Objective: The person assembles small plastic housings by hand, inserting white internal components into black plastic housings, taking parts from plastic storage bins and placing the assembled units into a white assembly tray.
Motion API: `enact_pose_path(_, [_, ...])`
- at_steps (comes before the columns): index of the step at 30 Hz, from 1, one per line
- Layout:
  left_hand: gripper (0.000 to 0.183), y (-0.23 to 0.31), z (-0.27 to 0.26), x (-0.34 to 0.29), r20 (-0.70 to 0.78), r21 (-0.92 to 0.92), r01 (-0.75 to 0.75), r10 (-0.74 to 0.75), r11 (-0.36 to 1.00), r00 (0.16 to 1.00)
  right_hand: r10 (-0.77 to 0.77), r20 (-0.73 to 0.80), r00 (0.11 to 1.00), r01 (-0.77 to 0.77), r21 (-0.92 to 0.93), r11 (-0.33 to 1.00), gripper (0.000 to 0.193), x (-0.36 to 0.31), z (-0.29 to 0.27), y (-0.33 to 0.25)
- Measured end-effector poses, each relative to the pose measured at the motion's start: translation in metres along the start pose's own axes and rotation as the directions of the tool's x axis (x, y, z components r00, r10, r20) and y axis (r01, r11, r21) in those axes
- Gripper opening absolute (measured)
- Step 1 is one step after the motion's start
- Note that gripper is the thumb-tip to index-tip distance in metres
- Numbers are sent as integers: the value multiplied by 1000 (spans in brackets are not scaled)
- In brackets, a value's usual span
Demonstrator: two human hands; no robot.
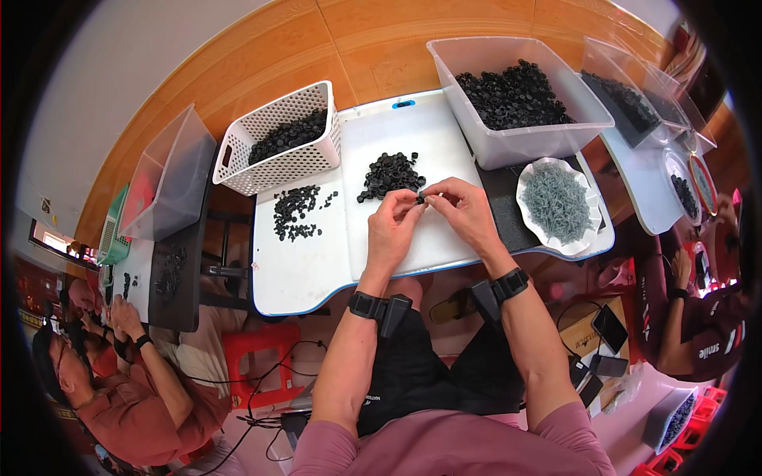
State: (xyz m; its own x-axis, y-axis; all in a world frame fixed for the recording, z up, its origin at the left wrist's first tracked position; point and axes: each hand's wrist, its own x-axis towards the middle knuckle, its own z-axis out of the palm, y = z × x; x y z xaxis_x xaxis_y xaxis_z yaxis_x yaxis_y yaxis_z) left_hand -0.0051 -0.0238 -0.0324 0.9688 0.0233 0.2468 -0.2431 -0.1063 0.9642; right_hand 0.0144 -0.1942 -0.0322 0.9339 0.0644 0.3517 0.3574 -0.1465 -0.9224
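Observation:
Over the front middle of the white table [313, 282], my left hand [390, 232] and my right hand [463, 213] meet fingertip to fingertip. Both pinch one small black part [421, 199], mostly covered by the fingers. Just beyond them lies a heap of small black round parts [390, 175]. Farther left, a looser spread of black pieces [295, 212] rests on the tabletop. To the right of my right hand, a white scalloped dish [573, 247] holds many thin grey pins or screws [556, 200]; their exact kind cannot be made out.
A white perforated basket [320, 154] and a clear plastic tub [536, 147], both with black parts, stand at the back. The dish sits partly on a black mat [508, 214]. Co-workers sit left and right. A red stool [258, 349] and cables are below left.

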Motion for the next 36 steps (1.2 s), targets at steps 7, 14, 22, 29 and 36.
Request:
enact_pose_path(7, [23, -4, -2, 1, 29, 63, -44, 42, 997, 999, 105, 81, 991, -118, 175, 977, 15, -1, 1, 8])
enact_pose_path(14, [21, -6, -5, 3, -137, 80, -93, 103, 992, 985, 131, -75, 988, -118, 157, 981, 16, 3, -1, 9])
enact_pose_path(22, [19, -9, -9, 2, -330, 53, -38, 54, 998, 942, 44, -283, 958, -50, -17, 999, 17, 2, 2, 9])
enact_pose_path(29, [29, -8, -3, -3, -207, 677, -82, 295, 732, 933, 18, -272, 962, -39, -73, 997, 15, 2, 3, 4])
enact_pose_path(36, [29, -9, -1, -1, -260, 717, 42, 211, 696, 942, -26, -266, 964, -2, -105, 995, 15, 1, 2, 1])
